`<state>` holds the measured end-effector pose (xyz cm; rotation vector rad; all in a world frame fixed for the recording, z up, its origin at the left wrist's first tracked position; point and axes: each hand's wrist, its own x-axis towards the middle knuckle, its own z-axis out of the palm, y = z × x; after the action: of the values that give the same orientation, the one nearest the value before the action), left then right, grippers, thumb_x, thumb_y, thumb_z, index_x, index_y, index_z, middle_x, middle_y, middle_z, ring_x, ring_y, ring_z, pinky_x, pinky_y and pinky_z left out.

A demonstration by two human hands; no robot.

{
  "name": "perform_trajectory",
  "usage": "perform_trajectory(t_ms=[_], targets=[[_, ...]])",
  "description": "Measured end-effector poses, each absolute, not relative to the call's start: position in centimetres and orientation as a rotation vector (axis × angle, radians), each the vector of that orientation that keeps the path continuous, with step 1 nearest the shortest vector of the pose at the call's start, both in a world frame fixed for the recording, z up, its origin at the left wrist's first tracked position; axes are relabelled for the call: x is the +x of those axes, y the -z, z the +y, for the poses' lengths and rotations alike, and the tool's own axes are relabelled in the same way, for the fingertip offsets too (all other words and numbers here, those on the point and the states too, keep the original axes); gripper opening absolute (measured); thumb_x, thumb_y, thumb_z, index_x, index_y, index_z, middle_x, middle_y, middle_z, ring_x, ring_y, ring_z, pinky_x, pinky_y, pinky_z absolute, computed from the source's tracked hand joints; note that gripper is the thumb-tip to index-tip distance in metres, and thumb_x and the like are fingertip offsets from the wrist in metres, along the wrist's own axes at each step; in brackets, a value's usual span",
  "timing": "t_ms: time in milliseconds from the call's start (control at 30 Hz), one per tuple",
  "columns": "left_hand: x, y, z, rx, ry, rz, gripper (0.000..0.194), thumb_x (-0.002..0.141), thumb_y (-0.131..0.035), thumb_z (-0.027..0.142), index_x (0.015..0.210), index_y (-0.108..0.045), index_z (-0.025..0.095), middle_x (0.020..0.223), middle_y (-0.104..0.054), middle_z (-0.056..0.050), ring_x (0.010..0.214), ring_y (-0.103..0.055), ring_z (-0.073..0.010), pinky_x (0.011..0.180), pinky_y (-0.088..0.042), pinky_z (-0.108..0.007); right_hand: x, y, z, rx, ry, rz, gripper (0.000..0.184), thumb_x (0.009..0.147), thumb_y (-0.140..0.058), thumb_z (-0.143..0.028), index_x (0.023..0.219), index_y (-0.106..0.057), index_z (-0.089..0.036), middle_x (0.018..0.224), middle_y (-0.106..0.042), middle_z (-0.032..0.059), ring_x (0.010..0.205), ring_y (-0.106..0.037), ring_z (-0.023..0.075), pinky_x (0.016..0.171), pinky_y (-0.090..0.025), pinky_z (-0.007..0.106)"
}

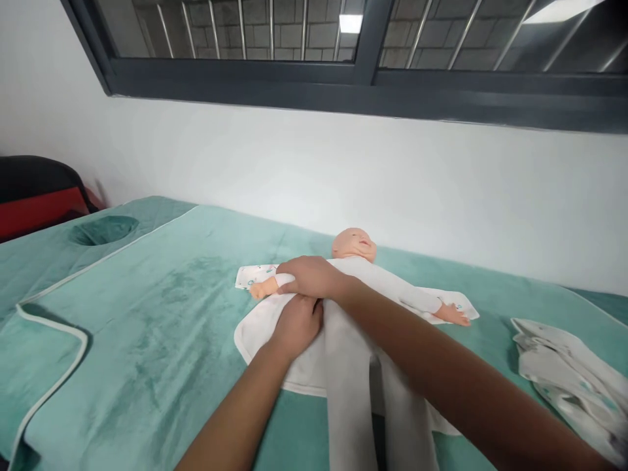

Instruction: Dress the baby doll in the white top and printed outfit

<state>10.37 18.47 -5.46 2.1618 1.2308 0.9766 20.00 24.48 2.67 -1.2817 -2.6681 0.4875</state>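
Observation:
A baby doll [377, 275] in white clothing lies on its back, head toward the wall and arms spread. Beneath it a white baby garment [307, 379] with a printed lining is laid out open. My right hand [311, 275] curls over the doll's sleeved arm on the left side, near the cuff. Just below, my left hand [300, 324] is closed against the doll's side; what its fingers hold is hidden. Two long whitish leg-like shapes [346, 386] run down toward me, partly behind my right forearm.
A crumpled white printed cloth [569, 373] lies at the right. The green bed cover [147, 327] has pale piping and a round hollow [104, 230] at the far left. Behind stands a white wall [220, 163] under a dark-framed window. A black and red object [42, 196] is at the left edge.

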Motion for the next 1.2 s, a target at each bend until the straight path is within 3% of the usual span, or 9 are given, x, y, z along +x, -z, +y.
perform_trajectory(t_ms=[167, 300, 400, 500, 700, 833, 1033, 1133, 1200], targets=[[9.8, 5.1, 19.5, 2.466, -0.983, 1.526, 0.044, 0.081, -0.046, 0.006, 0.122, -0.060, 0.017, 0.123, -0.060, -0.014, 0.118, -0.049, -0.0297, 0.098, -0.043, -0.045, 23.3, -4.9, 22.3, -1.167, -0.597, -2.248, 0.032, 0.088, -0.058, -0.045, 0.117, -0.064, -0.031, 0.120, -0.066, -0.0014, 0.108, -0.059, 0.0229, 0.087, -0.045, 0.034], [8.9, 4.8, 20.7, 2.174, -0.986, 1.946, 0.026, 0.085, -0.049, 0.015, 0.105, -0.066, 0.014, 0.112, -0.062, -0.018, 0.114, -0.050, -0.0352, 0.091, -0.041, -0.049, 24.2, -5.4, 21.4, -1.149, -0.695, -2.270, 0.034, 0.086, -0.059, -0.054, 0.110, -0.069, -0.031, 0.112, -0.068, 0.0002, 0.104, -0.060, 0.0227, 0.087, -0.044, 0.034], [7.7, 4.4, 21.1, 1.831, -1.114, 1.810, 0.018, 0.083, -0.050, 0.016, 0.089, -0.067, 0.015, 0.099, -0.066, -0.014, 0.106, -0.056, -0.0300, 0.087, -0.043, -0.040, 24.1, -5.3, 21.3, -1.221, -0.658, -2.360, 0.035, 0.086, -0.057, -0.059, 0.105, -0.070, -0.032, 0.105, -0.068, 0.0005, 0.096, -0.060, 0.0216, 0.082, -0.043, 0.033], [6.2, 3.9, 21.1, 1.689, -1.139, 1.613, 0.014, 0.077, -0.056, 0.018, 0.087, -0.067, 0.017, 0.089, -0.069, -0.007, 0.088, -0.062, -0.0213, 0.077, -0.046, -0.030, 23.9, -5.1, 21.1, -1.302, -0.512, -2.465, 0.035, 0.087, -0.054, -0.061, 0.098, -0.072, -0.032, 0.095, -0.066, 0.0011, 0.090, -0.058, 0.0208, 0.076, -0.040, 0.032], [4.9, 3.1, 20.8, 1.030, -1.264, 1.278, 0.022, 0.066, -0.065, 0.025, 0.087, -0.066, 0.017, 0.078, -0.067, -0.002, 0.073, -0.061, -0.0173, 0.066, -0.047, -0.028, 23.9, -4.4, 21.3, -1.458, -0.111, -2.584, 0.031, 0.088, -0.054, -0.053, 0.085, -0.071, -0.027, 0.084, -0.062, 0.0028, 0.081, -0.055, 0.0196, 0.077, -0.035, 0.034], [5.7, 3.1, 20.2, 1.012, -1.291, 1.129, 0.021, 0.066, -0.069, 0.029, 0.083, -0.063, 0.018, 0.073, -0.063, 0.001, 0.071, -0.060, -0.0155, 0.066, -0.046, -0.027, 23.5, -3.4, 21.8, -1.534, 0.050, -2.580, 0.029, 0.089, -0.054, -0.047, 0.081, -0.067, -0.023, 0.083, -0.061, 0.0043, 0.080, -0.055, 0.0198, 0.081, -0.036, 0.035], [7.1, 2.7, 18.9, 1.312, -1.179, 0.935, 0.019, 0.076, -0.068, 0.032, 0.090, -0.068, 0.019, 0.083, -0.064, -0.001, 0.078, -0.056, -0.0135, 0.073, -0.043, -0.025, 21.8, -2.0, 21.8, -1.523, 0.192, -2.583, 0.013, 0.087, -0.053, -0.023, 0.092, -0.064, -0.018, 0.089, -0.063, 0.0080, 0.089, -0.057, 0.0236, 0.084, -0.037, 0.038], [7.0, 2.6, 18.9, 1.240, -1.197, 0.948, 0.024, 0.077, -0.068, 0.034, 0.095, -0.066, 0.019, 0.082, -0.063, -0.001, 0.078, -0.057, -0.0141, 0.071, -0.044, -0.025, 22.9, -2.9, 21.3, -1.461, 0.031, -2.424, 0.022, 0.089, -0.053, -0.028, 0.107, -0.063, -0.021, 0.106, -0.064, 0.0076, 0.100, -0.057, 0.0227, 0.087, -0.039, 0.035], [6.9, 2.6, 19.1, 1.161, -1.227, 0.985, 0.027, 0.076, -0.067, 0.035, 0.098, -0.064, 0.020, 0.083, -0.062, 0.000, 0.076, -0.058, -0.0145, 0.069, -0.044, -0.025, 25.3, -4.1, 20.9, -1.590, -0.035, -2.157, 0.025, 0.093, -0.047, -0.037, 0.107, -0.063, -0.023, 0.112, -0.065, 0.0065, 0.101, -0.058, 0.0222, 0.083, -0.042, 0.033]])
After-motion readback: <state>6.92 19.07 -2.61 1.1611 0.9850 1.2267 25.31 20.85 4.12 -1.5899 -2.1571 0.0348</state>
